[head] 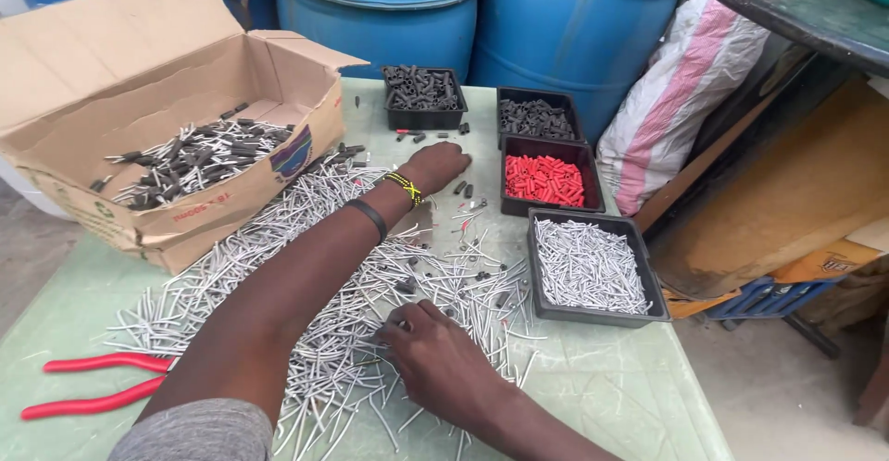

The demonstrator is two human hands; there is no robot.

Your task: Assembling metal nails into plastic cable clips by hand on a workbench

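A wide pile of thin grey metal pins [324, 239] covers the green table [611, 396]. My left hand [435, 165] reaches across it, knuckles up and fingers curled down beside a few loose small black sleeves [460, 187]. Its wrist wears a black band and a woven band. Whether it holds anything is hidden. My right hand [435, 355] rests low on the near side of the pile. Its thumb and forefinger pinch a small dark piece [400, 323] among the pins.
An open cardboard box [213, 193] at the left holds black sleeves and pins. Black trays on the right hold black sleeves [423, 91] [535, 117], red sleeves [544, 180] and pins [585, 267]. Red-handled pliers [93, 382] lie near left. Blue barrels [389, 26] and a sack [676, 91] stand behind.
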